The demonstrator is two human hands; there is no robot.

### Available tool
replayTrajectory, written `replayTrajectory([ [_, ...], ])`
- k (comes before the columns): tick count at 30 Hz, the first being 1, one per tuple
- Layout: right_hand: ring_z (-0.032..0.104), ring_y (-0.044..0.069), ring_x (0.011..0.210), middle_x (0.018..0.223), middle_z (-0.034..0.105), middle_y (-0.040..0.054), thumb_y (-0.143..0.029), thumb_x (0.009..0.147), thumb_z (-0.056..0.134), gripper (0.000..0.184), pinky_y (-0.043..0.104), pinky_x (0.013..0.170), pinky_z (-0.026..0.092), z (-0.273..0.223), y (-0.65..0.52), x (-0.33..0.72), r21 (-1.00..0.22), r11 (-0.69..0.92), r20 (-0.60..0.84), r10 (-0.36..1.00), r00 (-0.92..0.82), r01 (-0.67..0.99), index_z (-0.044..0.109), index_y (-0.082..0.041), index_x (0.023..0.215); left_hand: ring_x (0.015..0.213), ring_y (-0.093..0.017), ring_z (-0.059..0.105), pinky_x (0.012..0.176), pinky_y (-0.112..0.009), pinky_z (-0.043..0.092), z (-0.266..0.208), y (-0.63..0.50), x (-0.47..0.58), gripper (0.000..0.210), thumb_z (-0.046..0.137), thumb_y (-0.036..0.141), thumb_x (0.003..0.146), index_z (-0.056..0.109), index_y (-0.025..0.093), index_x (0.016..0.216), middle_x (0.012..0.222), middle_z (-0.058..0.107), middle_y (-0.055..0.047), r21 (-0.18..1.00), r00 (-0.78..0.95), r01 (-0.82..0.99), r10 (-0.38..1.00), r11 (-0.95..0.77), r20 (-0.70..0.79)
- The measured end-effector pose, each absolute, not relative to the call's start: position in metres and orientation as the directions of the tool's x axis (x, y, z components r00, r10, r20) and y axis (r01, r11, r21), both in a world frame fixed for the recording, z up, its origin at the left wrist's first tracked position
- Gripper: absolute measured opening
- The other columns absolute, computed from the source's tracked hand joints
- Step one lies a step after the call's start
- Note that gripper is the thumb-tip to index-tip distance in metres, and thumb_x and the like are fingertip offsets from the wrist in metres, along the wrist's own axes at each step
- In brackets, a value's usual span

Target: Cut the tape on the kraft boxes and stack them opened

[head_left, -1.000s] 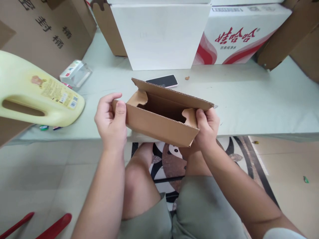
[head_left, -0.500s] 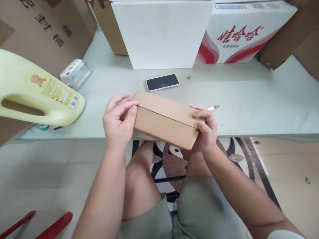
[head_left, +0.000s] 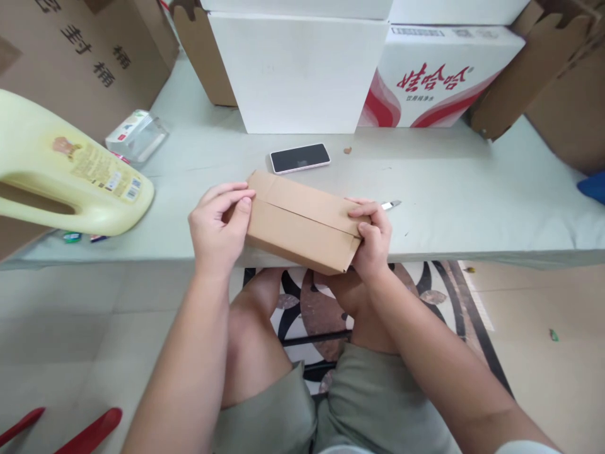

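A small brown cardboard box (head_left: 297,233) is held between both my hands over the table's front edge, slanting down to the right. Two top flaps meet in a seam along its length. My left hand (head_left: 220,221) grips the left end, thumb and fingertips on the flap edge. On the right end, my right hand (head_left: 373,236) is closed round the corner, with its thumb near the seam. Just beyond the right fingers lies a utility knife (head_left: 391,205), its handle partly hidden. A phone (head_left: 300,158) with a dark screen rests behind the box.
A large pale yellow jug (head_left: 66,170) and a clear plastic container (head_left: 139,139) stand on the left. At the back are a white box (head_left: 297,75), a red-and-white carton (head_left: 425,82) and brown cardboard. A brown scrap (head_left: 348,151) lies near the phone.
The view has shifted slightly to the right, so things appear further left. Both hands keep their hold on the box, which looks nearly unchanged in tilt.
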State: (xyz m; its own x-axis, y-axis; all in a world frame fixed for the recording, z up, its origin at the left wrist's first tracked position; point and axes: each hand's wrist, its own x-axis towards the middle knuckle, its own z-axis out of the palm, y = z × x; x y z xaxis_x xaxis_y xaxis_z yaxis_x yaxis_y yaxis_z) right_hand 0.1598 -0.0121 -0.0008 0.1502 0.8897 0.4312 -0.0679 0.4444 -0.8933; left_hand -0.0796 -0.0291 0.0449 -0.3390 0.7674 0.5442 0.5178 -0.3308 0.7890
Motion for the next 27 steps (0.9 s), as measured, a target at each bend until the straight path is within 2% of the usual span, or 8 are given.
replayTrajectory([
  [6, 0.066, 0.023, 0.101, 0.100, 0.071, 0.0056, -0.025, 0.076, 0.048, 0.014, 0.041, 0.092, 0.051, 0.003, -0.008, 0.150, -0.911, 0.407, 0.390, 0.904, 0.175, -0.073, 0.061, -0.024, 0.080, 0.094, -0.026, 0.071, 0.094, -0.046, 0.056, 0.046, -0.024, -0.080, 0.015, 0.070, 0.018, 0.078, 0.083, 0.026, 0.080, 0.095, 0.078, -0.006, 0.755, -0.351, 0.563, 0.730, -0.337, 0.587],
  [10, 0.065, 0.023, 0.107, 0.105, 0.068, 0.0054, -0.032, 0.092, 0.050, 0.016, 0.042, 0.097, 0.050, 0.000, -0.008, 0.158, -0.857, 0.513, 0.510, 0.858, 0.064, -0.055, 0.064, -0.025, 0.094, 0.093, -0.030, 0.072, 0.101, -0.052, 0.051, 0.057, -0.028, -0.080, 0.015, 0.069, 0.021, 0.078, 0.083, 0.025, 0.080, 0.092, 0.080, -0.006, 0.568, -0.207, 0.752, 0.697, -0.335, 0.686],
  [12, 0.063, 0.022, 0.108, 0.107, 0.067, 0.0057, -0.039, 0.099, 0.048, 0.021, 0.043, 0.098, 0.051, -0.001, -0.009, 0.164, -0.836, 0.548, 0.548, 0.836, 0.011, -0.007, 0.065, -0.026, 0.101, 0.114, -0.039, 0.068, 0.112, -0.059, 0.040, 0.067, -0.034, -0.072, 0.016, 0.074, 0.034, 0.077, 0.084, 0.027, 0.087, 0.101, 0.081, -0.007, 0.471, -0.091, 0.817, 0.732, -0.333, 0.675],
  [15, 0.062, 0.024, 0.112, 0.112, 0.065, 0.0074, -0.050, 0.103, 0.042, 0.034, 0.046, 0.102, 0.051, -0.003, -0.011, 0.173, -0.821, 0.564, 0.563, 0.825, -0.042, 0.084, 0.065, -0.027, 0.113, 0.135, -0.046, 0.057, 0.125, -0.062, 0.022, 0.083, -0.042, -0.051, 0.052, 0.089, 0.047, 0.059, 0.081, 0.035, 0.109, 0.132, 0.074, -0.004, 0.551, 0.169, 0.754, 0.916, -0.358, 0.364],
  [18, 0.058, 0.026, 0.124, 0.127, 0.063, 0.0092, -0.058, 0.104, 0.034, 0.048, 0.049, 0.110, 0.048, -0.007, -0.014, 0.178, -0.816, 0.564, 0.558, 0.826, -0.083, 0.127, 0.059, -0.031, 0.135, 0.151, -0.049, 0.037, 0.128, -0.061, -0.004, 0.092, -0.039, -0.036, 0.085, 0.100, 0.052, 0.036, 0.077, 0.037, 0.117, 0.150, 0.063, -0.005, 0.597, 0.256, 0.744, 0.953, -0.299, 0.159],
  [21, 0.054, 0.027, 0.134, 0.144, 0.057, 0.0096, -0.060, 0.104, 0.031, 0.057, 0.052, 0.117, 0.044, -0.012, -0.016, 0.179, -0.830, 0.543, 0.532, 0.839, -0.111, 0.127, 0.044, -0.033, 0.152, 0.155, -0.052, 0.024, 0.122, -0.066, -0.016, 0.098, -0.022, -0.035, 0.104, 0.101, 0.060, 0.024, 0.075, 0.031, 0.120, 0.163, 0.049, -0.009, 0.589, 0.285, 0.767, 0.957, -0.255, 0.044],
  [24, 0.051, 0.027, 0.140, 0.152, 0.054, 0.0089, -0.058, 0.105, 0.030, 0.058, 0.051, 0.120, 0.042, -0.013, -0.017, 0.176, -0.856, 0.506, 0.496, 0.861, -0.111, 0.104, 0.037, -0.034, 0.157, 0.150, -0.057, 0.024, 0.114, -0.071, -0.025, 0.103, -0.001, -0.035, 0.106, 0.101, 0.058, 0.014, 0.077, 0.026, 0.113, 0.157, 0.053, -0.015, 0.605, 0.255, 0.768, 0.967, -0.209, 0.010],
  [27, 0.049, 0.026, 0.144, 0.155, 0.052, 0.0084, -0.055, 0.106, 0.030, 0.057, 0.050, 0.121, 0.041, -0.012, -0.017, 0.174, -0.872, 0.483, 0.475, 0.874, -0.100, 0.075, 0.034, -0.034, 0.159, 0.149, -0.055, 0.028, 0.119, -0.070, -0.019, 0.107, 0.012, -0.031, 0.101, 0.102, 0.049, 0.014, 0.079, 0.024, 0.109, 0.139, 0.064, -0.014, 0.607, 0.312, 0.755, 0.950, -0.247, -0.002],
])
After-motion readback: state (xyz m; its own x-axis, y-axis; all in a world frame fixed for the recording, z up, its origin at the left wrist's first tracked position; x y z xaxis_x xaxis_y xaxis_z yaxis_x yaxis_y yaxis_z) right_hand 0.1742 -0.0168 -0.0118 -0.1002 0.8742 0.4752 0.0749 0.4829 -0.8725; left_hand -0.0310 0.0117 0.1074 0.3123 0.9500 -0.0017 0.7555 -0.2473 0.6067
